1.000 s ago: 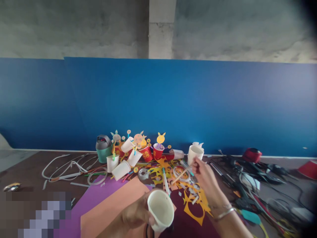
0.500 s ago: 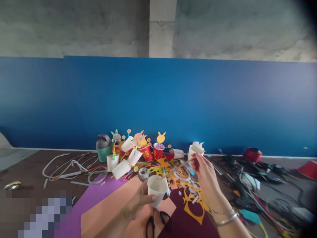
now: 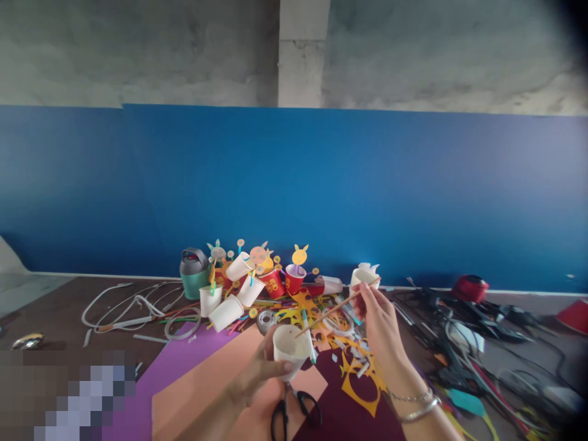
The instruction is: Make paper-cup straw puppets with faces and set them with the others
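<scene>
Nearest: black-handled scissors [image 3: 285, 401] on a salmon paper sheet [image 3: 206, 386], blade end hidden by the cup above; purple sheet [image 3: 133, 398] to the left, maroon sheet [image 3: 358, 404] to the right. Left hand [image 3: 260, 370] wrapped about a white paper cup [image 3: 291, 361], thumb across its front, mouth up and tipped a little toward the viewer. Right hand [image 3: 376, 312], bracelets at the wrist, pinches a thin wooden stick [image 3: 331, 313] near its upper end; the stick slants down leftward, tip at the cup's mouth, contact with the inside not certain. Held cup thus lies left of and below the right hand. Crowding the space beyond: cut yellow paper scraps [image 3: 370, 406], a tape roll [image 3: 265, 320] just behind the cup, a capped marker [image 3: 307, 331] passing behind its right side. Right: tangled cables and dark tools on the brown counter [image 3: 55, 306]. Farther back: white cups, some tipped over; red paper cups [image 3: 272, 285] with gold markings too small to read; a yellow eared cutout [image 3: 300, 255]; a teal-and-grey canister [image 3: 195, 283]. Another white cup [image 3: 361, 277] sits partly behind the right hand. Blue panel [image 3: 321, 184] behind, concrete wall [image 3: 184, 55] above.
</scene>
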{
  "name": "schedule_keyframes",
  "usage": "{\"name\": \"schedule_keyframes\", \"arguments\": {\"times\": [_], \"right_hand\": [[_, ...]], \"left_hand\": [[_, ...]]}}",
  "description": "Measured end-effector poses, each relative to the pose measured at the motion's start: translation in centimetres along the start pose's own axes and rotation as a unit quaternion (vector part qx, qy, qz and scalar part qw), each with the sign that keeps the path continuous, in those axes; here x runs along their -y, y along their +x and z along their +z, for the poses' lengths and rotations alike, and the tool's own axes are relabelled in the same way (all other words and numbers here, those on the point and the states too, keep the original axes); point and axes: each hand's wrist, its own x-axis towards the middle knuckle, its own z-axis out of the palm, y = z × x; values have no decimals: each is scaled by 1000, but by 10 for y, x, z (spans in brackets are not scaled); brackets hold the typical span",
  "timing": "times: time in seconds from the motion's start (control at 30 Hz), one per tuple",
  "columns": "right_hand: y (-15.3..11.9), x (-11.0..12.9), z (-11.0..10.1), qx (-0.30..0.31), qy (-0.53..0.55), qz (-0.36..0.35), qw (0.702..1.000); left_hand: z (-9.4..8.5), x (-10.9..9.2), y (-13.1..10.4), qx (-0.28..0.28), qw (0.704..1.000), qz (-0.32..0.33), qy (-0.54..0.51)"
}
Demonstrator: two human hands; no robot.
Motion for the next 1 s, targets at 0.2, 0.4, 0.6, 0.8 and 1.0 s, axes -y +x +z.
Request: {"name": "schedule_keyframes", "arguments": {"times": [0.2, 0.4, 0.6, 0.8, 1.0], "right_hand": [[-4, 3, 4, 16, -40, -21, 999], [-6, 9, 5, 8, -44, -15, 999], [-2, -1, 3, 26, -37, 17, 999], [8, -25, -3, 72, -5, 90, 993], [14, -42, -4, 65, -1, 162, 985]], "left_hand": [[-1, 2, 1, -4, 1000, -6, 1], [-5, 6, 0, -22, 1000, 4, 9], [-1, 4, 1, 34, 999, 1, -25], [-4, 7, 1, 62, 996, -19, -55], [-6, 10, -1, 69, 996, -26, -57]]}}
